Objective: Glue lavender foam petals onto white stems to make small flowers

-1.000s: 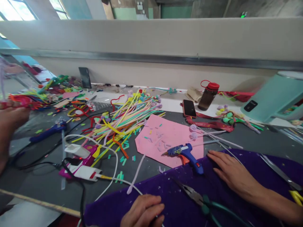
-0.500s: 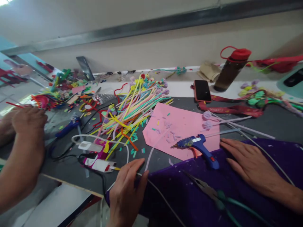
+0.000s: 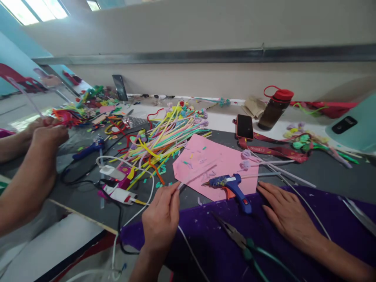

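Note:
My left hand (image 3: pixel 163 213) is closed in a pinch on a lilac pipe cleaner (image 3: pixel 194 176), which points up and right over a pink sheet (image 3: pixel 194 145). My right hand (image 3: pixel 289 213) rests flat, fingers stretched out, on a purple cloth (image 3: pixel 198 223) by the sheet's right corner. Between my hands, a blue glue gun (image 3: pixel 236 188) lies across the sheet and cloth. Green-handled pliers (image 3: pixel 237 239) lie nearer to me on the cloth. Small lilac pipe cleaner flowers (image 3: pixel 245 160) sit at the sheet's right edge. Short cut pieces are scattered on the sheet.
Pipe cleaners (image 3: pixel 164 137) are heaped behind the sheet. Plugs and cables surround a pink power strip (image 3: pixel 126 176) at left. A co-worker's hands (image 3: pixel 48 133) work at far left. A phone (image 3: pixel 244 126) and a bottle (image 3: pixel 274 109) stand behind; scissors (image 3: pixel 360 213) lie at right.
My left hand has closed on the lilac pipe cleaner and lifted it over the pink sheet. My right hand stays flat. The view has tilted upward and turned slightly.

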Motion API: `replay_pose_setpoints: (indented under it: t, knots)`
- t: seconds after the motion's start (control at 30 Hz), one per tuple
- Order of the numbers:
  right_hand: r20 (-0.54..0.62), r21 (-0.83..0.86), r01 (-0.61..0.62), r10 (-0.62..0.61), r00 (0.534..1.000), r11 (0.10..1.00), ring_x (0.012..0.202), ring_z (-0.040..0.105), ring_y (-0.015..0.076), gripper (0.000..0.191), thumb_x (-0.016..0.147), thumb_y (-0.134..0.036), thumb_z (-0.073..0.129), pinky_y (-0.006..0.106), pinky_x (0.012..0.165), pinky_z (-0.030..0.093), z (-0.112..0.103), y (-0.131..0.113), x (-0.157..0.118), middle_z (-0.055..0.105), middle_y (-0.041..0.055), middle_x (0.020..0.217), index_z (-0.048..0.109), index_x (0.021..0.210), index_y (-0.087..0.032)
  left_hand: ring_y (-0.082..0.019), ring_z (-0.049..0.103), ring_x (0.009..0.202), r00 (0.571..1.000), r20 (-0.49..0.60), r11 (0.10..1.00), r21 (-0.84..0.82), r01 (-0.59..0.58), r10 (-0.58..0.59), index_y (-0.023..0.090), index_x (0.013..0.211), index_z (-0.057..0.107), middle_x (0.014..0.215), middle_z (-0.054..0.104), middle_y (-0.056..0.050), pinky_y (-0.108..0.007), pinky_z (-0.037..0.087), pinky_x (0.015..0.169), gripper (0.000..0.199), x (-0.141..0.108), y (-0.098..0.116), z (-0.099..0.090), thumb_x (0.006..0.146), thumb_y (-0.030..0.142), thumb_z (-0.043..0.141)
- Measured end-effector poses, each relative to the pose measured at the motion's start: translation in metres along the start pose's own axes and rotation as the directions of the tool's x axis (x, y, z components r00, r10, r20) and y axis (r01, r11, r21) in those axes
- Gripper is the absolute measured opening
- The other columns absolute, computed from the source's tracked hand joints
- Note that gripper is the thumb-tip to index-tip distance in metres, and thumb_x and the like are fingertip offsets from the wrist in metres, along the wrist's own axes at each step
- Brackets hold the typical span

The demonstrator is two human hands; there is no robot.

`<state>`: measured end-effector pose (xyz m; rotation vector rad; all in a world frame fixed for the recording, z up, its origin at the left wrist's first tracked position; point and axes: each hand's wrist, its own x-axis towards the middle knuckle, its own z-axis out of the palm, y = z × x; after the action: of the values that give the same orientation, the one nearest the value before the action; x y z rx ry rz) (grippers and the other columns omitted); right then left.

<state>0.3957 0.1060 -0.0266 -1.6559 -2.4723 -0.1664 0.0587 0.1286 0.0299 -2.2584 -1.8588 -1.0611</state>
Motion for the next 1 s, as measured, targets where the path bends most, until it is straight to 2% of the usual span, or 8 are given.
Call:
replay_pose_setpoints:
  t: [0.07,0.17,0.37,0.43,0.57,0.73,0.87,1.0]
  knots:
    - [0.001,0.007,-0.006,0.006,1.000,1.000,0.116,0.044,0.0244,0.045,0.084,-0.033,0.043,0.038,0.088,0.037,0.001,0.000,0.000,0.044,0.0055,0.134,0.042,0.128,-0.022,-0.016,0.061,0.080,1.000,-0.005,0.998,-0.067,0.020,-0.021,0.019,0.103,0.058,0.088,0.064,-0.004,-0.026,0.045,0.073,0.023,0.015,0.005,-0.003,0.083,0.021,0.049]
    - [0.002,0.020,-0.019,0.019,1.000,1.000,0.116,0.044,0.0241,0.046,0.084,-0.034,0.044,0.038,0.088,0.036,0.000,-0.001,0.002,0.044,0.0050,0.134,0.041,0.128,-0.023,-0.012,0.058,0.059,0.985,0.110,0.960,-0.232,0.158,-0.135,0.020,0.107,0.056,0.072,0.062,0.000,-0.023,0.045,0.059,0.026,0.030,0.009,-0.003,0.084,0.024,0.046]
    - [0.025,0.026,-0.042,0.041,0.999,0.999,0.116,0.044,0.0243,0.046,0.084,-0.033,0.045,0.039,0.090,0.035,-0.006,-0.005,0.004,0.044,0.0044,0.133,0.041,0.129,-0.024,-0.008,0.039,0.034,0.899,0.279,0.736,-0.518,0.436,-0.337,0.019,0.104,0.056,0.048,0.049,0.007,-0.020,0.033,0.037,0.024,0.027,0.007,0.003,0.085,0.028,0.044]
    - [0.017,0.028,-0.041,0.040,0.999,0.999,0.115,0.045,0.0248,0.048,0.083,-0.035,0.046,0.039,0.090,0.036,-0.004,-0.005,0.003,0.045,0.0041,0.133,0.041,0.129,-0.024,-0.008,0.042,0.037,0.910,0.299,0.754,-0.515,0.408,-0.288,0.020,0.099,0.059,0.047,0.047,0.007,-0.019,0.035,0.041,0.021,0.023,0.006,0.005,0.083,0.025,0.046]
    - [-0.015,0.027,-0.040,0.041,0.999,0.999,0.113,0.047,0.0259,0.048,0.082,-0.037,0.047,0.039,0.088,0.037,0.004,-0.001,0.000,0.047,0.0040,0.131,0.042,0.128,-0.026,-0.012,0.054,0.060,0.958,0.286,0.859,-0.487,0.160,-0.016,0.022,0.094,0.064,0.066,0.057,0.000,-0.022,0.042,0.055,0.022,0.017,0.008,0.011,0.081,0.016,0.048]
    - [-0.006,0.019,-0.017,0.017,1.000,1.000,0.114,0.046,0.0255,0.046,0.083,-0.036,0.045,0.039,0.087,0.038,0.004,0.001,0.000,0.046,0.0048,0.132,0.044,0.128,-0.025,-0.015,0.056,0.078,0.971,0.204,0.827,-0.563,0.016,0.121,0.022,0.108,0.058,0.086,0.059,-0.005,-0.028,0.046,0.070,0.032,0.013,0.016,0.015,0.080,0.012,0.046]
    - [-0.001,0.023,-0.019,0.019,1.000,1.000,0.114,0.046,0.0252,0.044,0.084,-0.035,0.044,0.039,0.087,0.039,0.001,0.000,0.001,0.047,0.0051,0.132,0.045,0.127,-0.024,-0.017,0.057,0.089,0.965,0.257,0.621,-0.766,0.167,0.058,0.027,0.128,0.039,0.114,0.053,-0.010,-0.027,0.048,0.066,0.054,0.019,0.023,0.008,0.078,0.012,0.052]
    - [-0.008,0.072,-0.026,0.026,1.000,0.997,0.115,0.046,0.0251,0.044,0.084,-0.036,0.044,0.040,0.089,0.039,0.002,0.002,0.001,0.048,0.0059,0.130,0.045,0.126,-0.024,-0.025,0.047,0.114,0.918,0.361,0.325,-0.899,0.295,0.166,0.032,0.134,0.029,0.136,0.038,-0.010,-0.033,0.049,0.077,0.061,0.029,0.026,-0.005,0.080,0.012,0.049]
